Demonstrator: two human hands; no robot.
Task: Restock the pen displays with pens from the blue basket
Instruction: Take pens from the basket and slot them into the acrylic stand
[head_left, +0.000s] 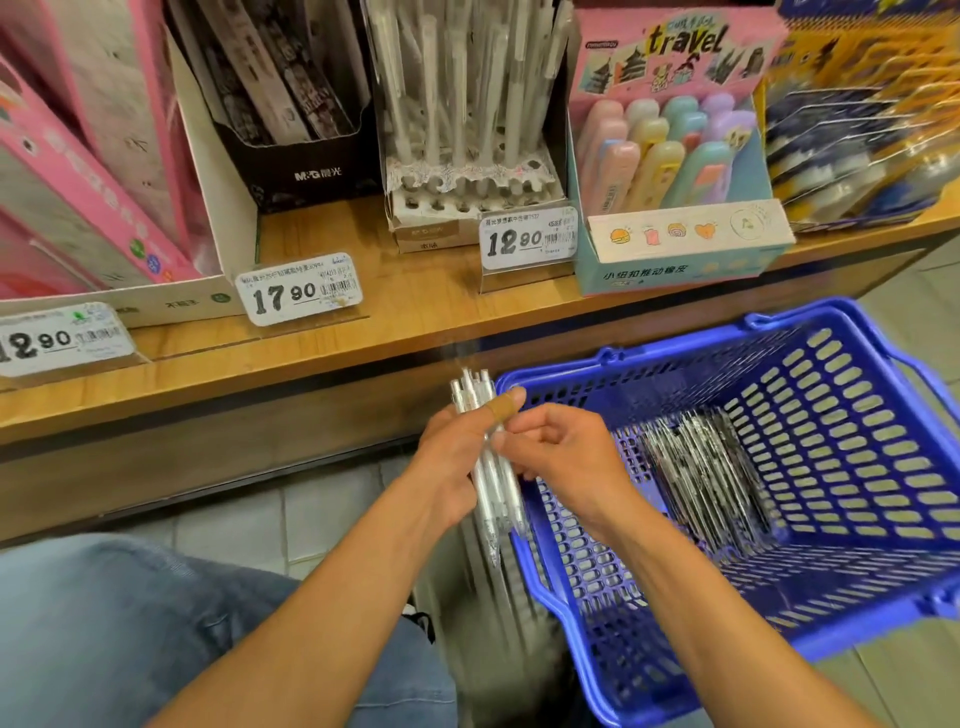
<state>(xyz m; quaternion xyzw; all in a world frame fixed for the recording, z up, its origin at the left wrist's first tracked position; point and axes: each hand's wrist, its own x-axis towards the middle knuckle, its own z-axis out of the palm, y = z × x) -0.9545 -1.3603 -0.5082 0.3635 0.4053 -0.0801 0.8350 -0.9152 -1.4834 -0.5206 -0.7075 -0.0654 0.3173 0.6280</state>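
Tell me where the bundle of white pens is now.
In the head view, the white pens are low at centre, held by both hands just left of the blue basket.

A bunch of white pens (491, 467) stands almost upright in the left hand (451, 462), and the fingers of the right hand (558, 457) touch it from the other side. The blue basket (852, 603) sits tilted just to the right of the hands, with dark pens (701, 467) lying in a pile at its bottom. Far above the hands, the white pen display (467, 130) holds tall white pens standing in holes, with some front holes empty.
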